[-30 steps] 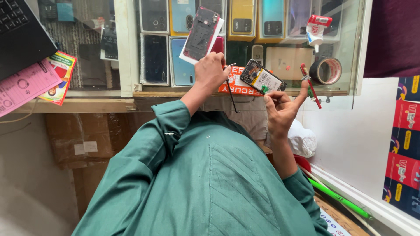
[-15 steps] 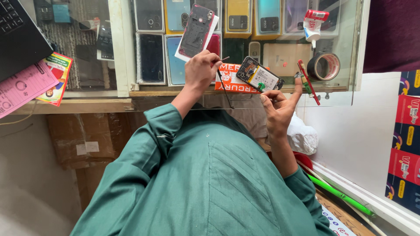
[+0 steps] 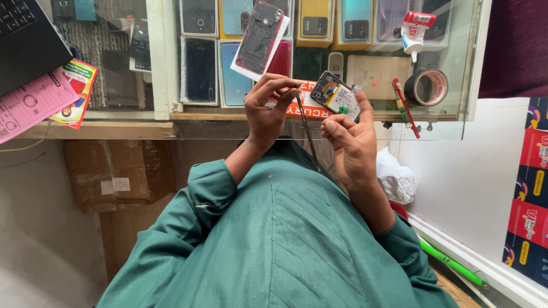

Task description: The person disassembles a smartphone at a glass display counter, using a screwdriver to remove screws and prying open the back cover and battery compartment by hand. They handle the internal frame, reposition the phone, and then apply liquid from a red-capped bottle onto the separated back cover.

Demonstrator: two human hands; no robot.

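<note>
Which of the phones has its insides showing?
The opened phone with bare circuit board and battery, held in the right hand. The boxed phones under the glass counter show only closed coloured backs.

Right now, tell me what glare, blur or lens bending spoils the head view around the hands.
Head view: daylight is soft and even, with no hard shadows; the left hand, the right hand and the opened phone look sharp; the glass counter carries faint reflections over the phone boxes; the wide lens bends the wall edge at the right.

The laptop (image 3: 25, 40) is cut off by the top-left edge.
</note>
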